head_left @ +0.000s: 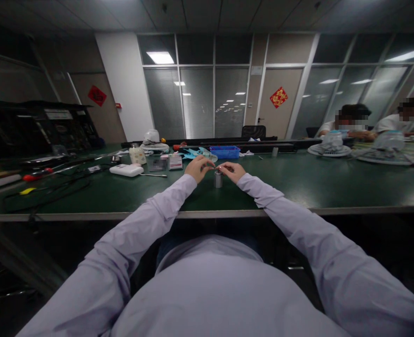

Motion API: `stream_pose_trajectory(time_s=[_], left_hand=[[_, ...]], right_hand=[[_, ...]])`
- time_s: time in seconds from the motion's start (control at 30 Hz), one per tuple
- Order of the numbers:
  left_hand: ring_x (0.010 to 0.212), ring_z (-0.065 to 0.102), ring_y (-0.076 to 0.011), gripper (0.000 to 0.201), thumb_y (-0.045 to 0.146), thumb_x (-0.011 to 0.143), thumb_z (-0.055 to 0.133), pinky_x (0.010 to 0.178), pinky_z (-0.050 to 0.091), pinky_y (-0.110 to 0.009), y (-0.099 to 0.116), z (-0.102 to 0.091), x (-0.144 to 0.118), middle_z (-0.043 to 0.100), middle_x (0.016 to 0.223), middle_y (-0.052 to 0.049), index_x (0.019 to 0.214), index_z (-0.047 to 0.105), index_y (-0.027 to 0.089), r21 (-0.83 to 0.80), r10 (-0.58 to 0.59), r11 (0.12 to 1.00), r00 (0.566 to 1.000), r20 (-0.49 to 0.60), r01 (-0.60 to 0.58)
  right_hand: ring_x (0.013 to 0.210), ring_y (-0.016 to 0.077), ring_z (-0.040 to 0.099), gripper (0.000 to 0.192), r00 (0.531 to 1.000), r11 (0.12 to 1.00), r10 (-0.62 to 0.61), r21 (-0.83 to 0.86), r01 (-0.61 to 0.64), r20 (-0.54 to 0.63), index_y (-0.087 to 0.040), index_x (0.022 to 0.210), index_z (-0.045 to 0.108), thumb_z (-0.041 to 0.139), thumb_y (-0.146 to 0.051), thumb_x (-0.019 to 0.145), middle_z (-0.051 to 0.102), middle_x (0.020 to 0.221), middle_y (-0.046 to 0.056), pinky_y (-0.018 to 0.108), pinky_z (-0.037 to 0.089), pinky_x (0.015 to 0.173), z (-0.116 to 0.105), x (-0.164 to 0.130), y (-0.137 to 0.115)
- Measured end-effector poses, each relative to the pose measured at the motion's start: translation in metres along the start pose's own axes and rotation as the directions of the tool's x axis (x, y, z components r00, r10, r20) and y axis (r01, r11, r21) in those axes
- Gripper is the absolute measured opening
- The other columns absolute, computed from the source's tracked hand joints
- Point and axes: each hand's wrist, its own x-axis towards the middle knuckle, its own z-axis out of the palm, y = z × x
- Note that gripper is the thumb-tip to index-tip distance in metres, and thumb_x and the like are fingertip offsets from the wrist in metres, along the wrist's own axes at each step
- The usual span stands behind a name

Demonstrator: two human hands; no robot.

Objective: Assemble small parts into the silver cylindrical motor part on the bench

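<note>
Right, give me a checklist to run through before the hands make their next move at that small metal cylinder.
1. Small grey metal cylinder stands upright on the dark green bench: ok.
2. Both hands meet just above it, left hand and right hand: ok.
3. What the fingers pinch between them: cannot tell, too small.
4. Whether either hand touches the cylinder: cannot tell.
5. Bench right around the cylinder holds nothing else; white oblong device and blue plastic tray lie apart from it: ok.
6. Co-workers' hands stay at the far right, away from the cylinder: ok.
</note>
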Motion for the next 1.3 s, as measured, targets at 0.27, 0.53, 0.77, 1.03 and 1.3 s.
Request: stream_pose_trajectory(time_s=[0.27, 0.53, 0.77, 1.03, 1.3], left_hand=[[0.080, 0.065, -0.0210, 0.073, 0.047, 0.056, 0.080, 0.079, 0.047, -0.033, 0.005, 0.019, -0.014, 0.069, 0.081, -0.002, 0.115, 0.049, 0.017, -0.132, -0.196, 0.965, 0.960, 0.202, 0.225], [0.090, 0.066, -0.0242, 0.074, 0.048, 0.050, 0.082, 0.087, 0.046, -0.040, 0.009, 0.024, -0.015, 0.071, 0.083, -0.002, 0.111, 0.051, 0.021, -0.139, -0.276, 0.934, 0.912, 0.305, 0.329], [0.090, 0.066, -0.0229, 0.075, 0.048, 0.049, 0.082, 0.090, 0.046, -0.039, 0.004, 0.022, -0.017, 0.071, 0.084, -0.003, 0.111, 0.052, 0.019, -0.146, -0.301, 0.920, 0.896, 0.325, 0.363], [0.090, 0.066, -0.0221, 0.059, 0.038, 0.065, 0.078, 0.087, 0.048, -0.044, -0.003, 0.023, -0.018, 0.069, 0.091, -0.005, 0.114, 0.054, 0.015, -0.136, -0.308, 0.917, 0.883, 0.354, 0.375], [0.089, 0.065, -0.0199, 0.038, 0.037, 0.085, 0.061, 0.085, 0.050, -0.043, -0.009, 0.024, -0.017, 0.067, 0.098, -0.006, 0.115, 0.056, 0.014, -0.124, -0.305, 0.921, 0.880, 0.364, 0.370]], right_hand=[[0.070, 0.0119, 0.062, 0.023, 1.000, 0.998, 0.011, -0.058, -0.010, 0.007, -0.013, 0.092, 0.063, 0.055, -0.035, 0.091, 0.065, 0.083, 0.001, 0.029, 0.053, 0.067, 0.002, 0.001, 0.004], [0.090, 0.0171, 0.063, 0.026, 0.997, 0.995, 0.039, -0.086, -0.045, -0.068, -0.014, 0.103, 0.062, 0.051, -0.036, 0.093, 0.065, 0.102, 0.006, 0.037, 0.052, 0.081, -0.015, 0.004, 0.012], [0.093, 0.0174, 0.063, 0.020, 0.981, 0.985, 0.049, -0.173, -0.016, 0.190, -0.015, 0.091, 0.065, 0.057, -0.034, 0.089, 0.067, 0.094, 0.004, 0.040, 0.048, 0.088, -0.027, -0.013, 0.025], [0.103, 0.0207, 0.063, 0.024, 0.942, 0.994, 0.062, -0.109, -0.027, 0.329, -0.016, 0.101, 0.067, 0.067, -0.031, 0.082, 0.069, 0.106, 0.007, 0.046, 0.045, 0.097, -0.023, -0.021, 0.019], [0.079, 0.0198, 0.072, 0.036, 0.988, 0.995, 0.090, 0.022, -0.094, 0.129, -0.012, 0.106, 0.065, 0.073, -0.030, 0.076, 0.073, 0.076, 0.004, 0.041, 0.056, 0.083, -0.016, -0.019, 0.005]])
